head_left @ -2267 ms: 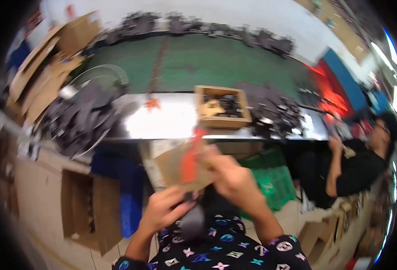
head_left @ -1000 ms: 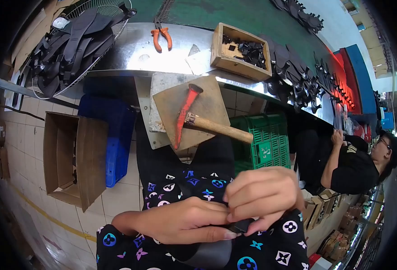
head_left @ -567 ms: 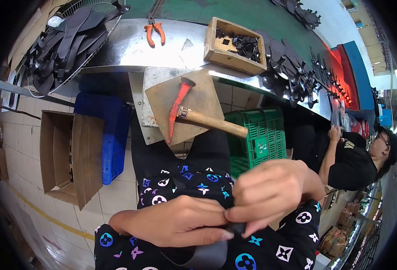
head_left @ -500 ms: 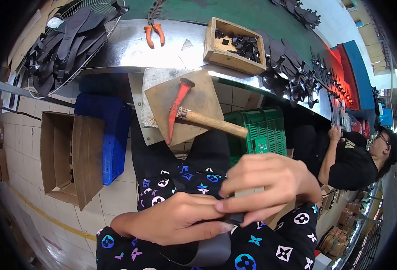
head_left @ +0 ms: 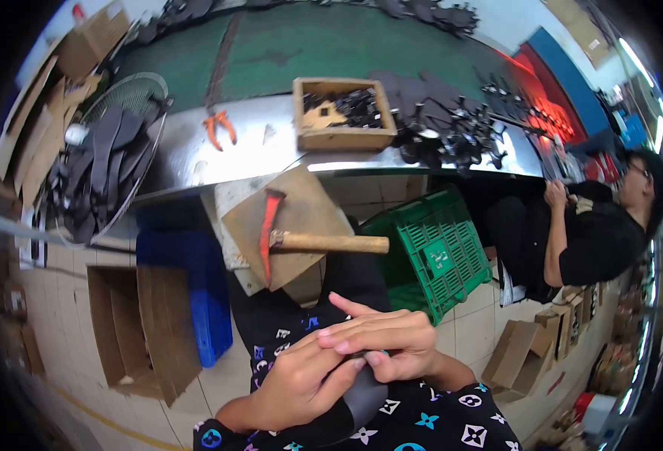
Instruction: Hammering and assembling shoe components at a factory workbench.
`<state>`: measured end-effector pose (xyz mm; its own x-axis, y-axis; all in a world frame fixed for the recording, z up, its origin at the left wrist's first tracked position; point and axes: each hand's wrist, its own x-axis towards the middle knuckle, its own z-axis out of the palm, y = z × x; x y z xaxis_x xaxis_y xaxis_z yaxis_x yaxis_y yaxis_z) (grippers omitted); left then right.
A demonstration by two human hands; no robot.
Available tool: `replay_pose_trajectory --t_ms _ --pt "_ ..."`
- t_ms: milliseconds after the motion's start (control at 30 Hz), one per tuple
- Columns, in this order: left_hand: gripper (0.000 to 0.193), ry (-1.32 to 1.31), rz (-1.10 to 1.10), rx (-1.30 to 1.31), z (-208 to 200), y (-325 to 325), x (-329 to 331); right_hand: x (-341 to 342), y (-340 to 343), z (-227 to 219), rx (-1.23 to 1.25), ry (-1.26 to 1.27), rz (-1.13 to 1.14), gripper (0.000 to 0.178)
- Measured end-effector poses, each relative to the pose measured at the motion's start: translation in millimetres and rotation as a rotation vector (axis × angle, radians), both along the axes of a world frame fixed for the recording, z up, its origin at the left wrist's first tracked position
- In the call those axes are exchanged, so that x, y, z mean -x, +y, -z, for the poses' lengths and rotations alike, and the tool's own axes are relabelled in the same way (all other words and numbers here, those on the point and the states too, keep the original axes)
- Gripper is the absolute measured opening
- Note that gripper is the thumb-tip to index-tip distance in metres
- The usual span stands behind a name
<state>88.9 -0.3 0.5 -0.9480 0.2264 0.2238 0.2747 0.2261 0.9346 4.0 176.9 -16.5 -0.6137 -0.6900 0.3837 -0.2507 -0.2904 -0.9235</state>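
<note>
My left hand (head_left: 298, 383) and my right hand (head_left: 380, 338) meet over my lap, both gripping a dark grey piece of material (head_left: 358, 395) that curves down below the fingers. The right hand's fingers lie flat across the top of it, the left hand pinches it from the side. Just ahead lies a hammer (head_left: 286, 239) with a red head and wooden handle, resting on a brown wooden block (head_left: 301, 207). My patterned dark sleeves show at the bottom edge.
A steel workbench (head_left: 196, 154) holds orange pliers (head_left: 219, 128), a wooden box (head_left: 343, 113) of dark parts and heaps of black pieces (head_left: 452, 128). A green crate (head_left: 429, 252), a blue bin (head_left: 200, 286) and an open carton (head_left: 140, 327) stand on the floor. A person in black (head_left: 572, 233) sits at right.
The view has tilted up, showing more of the bench. My right hand dropped from a raised grip to lie flat over the dark piece; my left hand kept hold.
</note>
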Motion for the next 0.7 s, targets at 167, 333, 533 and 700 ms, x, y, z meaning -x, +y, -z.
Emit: replay_pose_trajectory --t_ms 167,333,533,700 --pt "0.039 -0.139 -0.040 0.032 4 27 31 11 41 18 -0.001 0.143 0.287 0.028" --pt "0.057 -0.108 -0.086 0.124 0 37 61 53 143 54 0.028 -0.001 0.850 0.031" --pt "0.046 -0.254 -0.200 -0.003 11 30 79 144 299 195 -1.031 0.452 1.521 0.033" --pt "0.040 -0.287 -0.441 0.005 25 -1 80 243 205 106 -0.379 0.182 1.351 0.034"
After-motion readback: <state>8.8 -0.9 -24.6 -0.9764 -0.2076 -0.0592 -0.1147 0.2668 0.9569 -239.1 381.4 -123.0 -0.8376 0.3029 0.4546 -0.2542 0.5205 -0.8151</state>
